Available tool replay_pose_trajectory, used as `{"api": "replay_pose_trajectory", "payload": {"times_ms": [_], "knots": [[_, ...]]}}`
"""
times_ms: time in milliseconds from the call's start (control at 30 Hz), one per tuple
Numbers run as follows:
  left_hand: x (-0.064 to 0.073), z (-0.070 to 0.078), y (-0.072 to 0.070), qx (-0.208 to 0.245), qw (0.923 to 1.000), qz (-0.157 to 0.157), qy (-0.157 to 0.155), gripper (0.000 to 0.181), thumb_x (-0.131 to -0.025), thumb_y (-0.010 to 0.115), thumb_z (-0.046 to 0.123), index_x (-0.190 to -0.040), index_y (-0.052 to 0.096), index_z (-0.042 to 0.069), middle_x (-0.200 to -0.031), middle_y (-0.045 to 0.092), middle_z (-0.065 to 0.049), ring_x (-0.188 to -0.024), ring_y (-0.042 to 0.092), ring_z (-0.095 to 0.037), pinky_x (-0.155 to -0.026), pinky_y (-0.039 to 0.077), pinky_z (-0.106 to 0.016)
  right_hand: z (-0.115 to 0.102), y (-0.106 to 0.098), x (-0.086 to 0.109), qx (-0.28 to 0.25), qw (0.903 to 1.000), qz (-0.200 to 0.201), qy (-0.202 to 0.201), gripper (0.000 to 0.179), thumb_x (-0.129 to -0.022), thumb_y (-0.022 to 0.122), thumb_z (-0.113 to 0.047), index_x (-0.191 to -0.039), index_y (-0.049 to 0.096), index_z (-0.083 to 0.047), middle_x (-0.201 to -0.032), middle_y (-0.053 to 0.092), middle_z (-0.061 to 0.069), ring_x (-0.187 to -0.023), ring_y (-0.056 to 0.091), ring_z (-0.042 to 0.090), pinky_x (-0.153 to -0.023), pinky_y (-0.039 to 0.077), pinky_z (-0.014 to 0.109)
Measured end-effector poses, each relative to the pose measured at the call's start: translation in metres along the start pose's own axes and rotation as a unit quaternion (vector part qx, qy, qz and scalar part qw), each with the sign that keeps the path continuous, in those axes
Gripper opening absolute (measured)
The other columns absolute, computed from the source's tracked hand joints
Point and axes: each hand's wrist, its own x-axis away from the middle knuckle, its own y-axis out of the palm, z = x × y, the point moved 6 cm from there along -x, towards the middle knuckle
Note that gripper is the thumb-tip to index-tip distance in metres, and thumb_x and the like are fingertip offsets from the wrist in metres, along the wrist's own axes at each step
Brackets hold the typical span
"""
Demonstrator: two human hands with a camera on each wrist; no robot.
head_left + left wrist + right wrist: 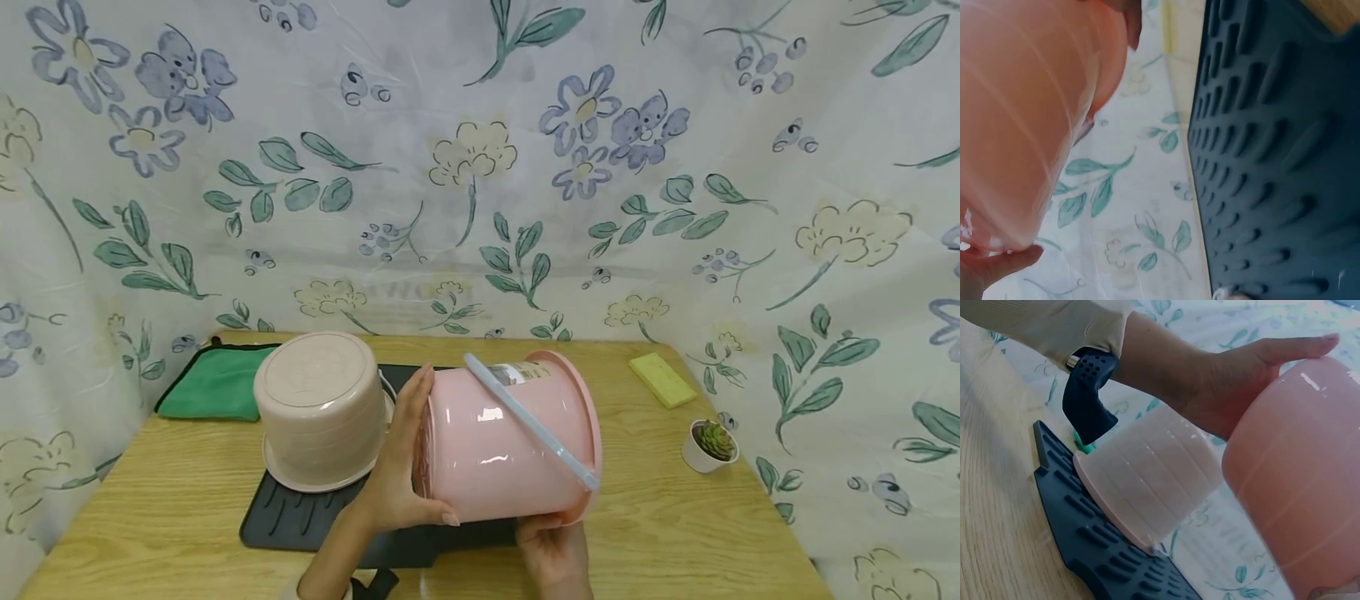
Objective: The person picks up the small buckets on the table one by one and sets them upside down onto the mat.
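Note:
A pink bucket (495, 475) lies tilted on its side in the air over a dark ridged mat (281, 521), its rim facing right. Its light-blue handle (528, 421) runs slantwise across the side, near a label (517, 372). My left hand (397, 471) grips the base end, fingers over the far edge and thumb along the lower side. Under the rim end, my right hand (555, 550) holds the bucket from below, its fingers partly hidden. In the right wrist view, the left hand (1235, 378) spans the bucket's rounded base (1300, 456).
A beige bucket (322, 417) stands upside down on the mat's left part. Behind it lies a green cloth (213, 387) with dark edging. At the right of the wooden table (675, 533) are a yellow sponge (662, 379) and a small potted succulent (711, 444). Flowered sheeting (405, 217) surrounds the table.

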Motion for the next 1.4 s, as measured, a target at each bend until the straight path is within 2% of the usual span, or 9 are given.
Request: {"api": "replay_pose_trajectory", "payload": {"times_ms": [233,467,700,900,1100,1167,1233,1300,1400], "knots": [[0.002,-0.004,0.000,-0.041,0.9990,-0.018,-0.006,0.139,-0.062,0.058,0.090,-0.159,0.007,0.005,-0.166,0.004,-0.011,-0.140,0.028,-0.036,-0.096,0.030,-0.079,0.001,-0.006,0.000,-0.012,0.9998,0.013,0.002,0.015,-0.096,0.058,-0.005,-0.089,0.069,0.003,-0.088,0.068,0.014,-0.079,0.066,0.020,-0.065,0.050,0.013],[0.006,-0.006,0.002,-0.042,0.9979,-0.049,-0.008,0.141,-0.060,0.065,0.086,-0.159,0.004,0.006,-0.166,-0.003,-0.013,-0.145,0.022,-0.035,-0.098,0.028,-0.079,-0.003,-0.010,0.001,-0.005,0.9995,0.030,0.000,0.015,-0.095,0.059,-0.005,-0.087,0.068,0.003,-0.086,0.068,0.013,-0.077,0.067,0.019,-0.063,0.049,0.011],[0.006,-0.004,0.003,-0.064,0.9954,-0.071,-0.007,0.143,-0.057,0.069,0.085,-0.159,0.005,0.008,-0.166,-0.002,-0.012,-0.144,0.022,-0.039,-0.098,0.030,-0.078,-0.009,-0.010,0.001,0.004,0.9990,0.044,-0.001,0.014,-0.094,0.058,-0.003,-0.086,0.068,0.003,-0.085,0.067,0.012,-0.079,0.067,0.019,-0.064,0.050,0.010],[0.005,-0.004,0.002,-0.075,0.9963,-0.039,-0.014,0.138,-0.051,0.088,0.063,-0.158,0.016,0.014,-0.163,0.009,-0.010,-0.136,0.034,-0.034,-0.093,0.044,-0.067,-0.010,-0.012,0.000,-0.001,0.9989,0.046,0.013,0.012,-0.094,0.058,0.001,-0.087,0.068,0.004,-0.086,0.067,0.014,-0.081,0.067,0.021,-0.066,0.052,0.013],[0.004,0.003,0.000,-0.117,0.9930,0.021,0.001,0.132,-0.051,0.086,0.065,-0.156,0.026,0.014,-0.160,0.020,-0.012,-0.131,0.041,-0.034,-0.088,0.047,-0.064,-0.010,-0.013,-0.006,0.051,0.9969,0.039,0.046,0.014,-0.097,0.057,-0.004,-0.091,0.068,0.001,-0.091,0.067,0.012,-0.085,0.067,0.019,-0.070,0.055,0.016],[0.002,0.007,-0.001,-0.138,0.9897,0.036,0.012,0.131,-0.050,0.085,0.066,-0.155,0.028,0.013,-0.159,0.023,-0.015,-0.130,0.043,-0.033,-0.085,0.050,-0.062,-0.013,-0.014,-0.007,0.106,0.9915,0.055,0.051,0.016,-0.099,0.054,-0.006,-0.090,0.067,-0.001,-0.090,0.065,0.010,-0.082,0.066,0.015,-0.070,0.054,0.014],[0.001,0.012,-0.001,-0.172,0.9838,0.045,0.023,0.130,-0.049,0.085,0.066,-0.155,0.031,0.015,-0.158,0.025,-0.017,-0.129,0.043,-0.032,-0.081,0.053,-0.059,-0.017,-0.015,-0.006,0.179,0.9793,0.077,0.055,0.019,-0.099,0.049,-0.006,-0.087,0.065,-0.004,-0.086,0.062,0.008,-0.076,0.062,0.011,-0.070,0.054,0.013],[-0.001,0.016,-0.003,-0.212,0.9751,0.051,0.038,0.130,-0.046,0.086,0.066,-0.154,0.033,0.016,-0.157,0.026,-0.019,-0.130,0.043,-0.033,-0.079,0.055,-0.057,-0.025,-0.017,-0.004,0.257,0.9588,0.106,0.059,0.025,-0.100,0.042,-0.008,-0.087,0.063,-0.008,-0.083,0.060,0.004,-0.072,0.059,0.008,-0.070,0.054,0.013],[-0.005,0.021,-0.006,-0.267,0.9609,0.050,0.053,0.132,-0.042,0.085,0.068,-0.153,0.035,0.018,-0.158,0.026,-0.019,-0.132,0.042,-0.035,-0.078,0.056,-0.057,-0.038,-0.018,0.000,0.365,0.9157,0.157,0.060,0.034,-0.105,0.035,-0.014,-0.088,0.064,-0.014,-0.080,0.062,-0.001,-0.066,0.059,0.004,-0.068,0.055,0.015]]}}
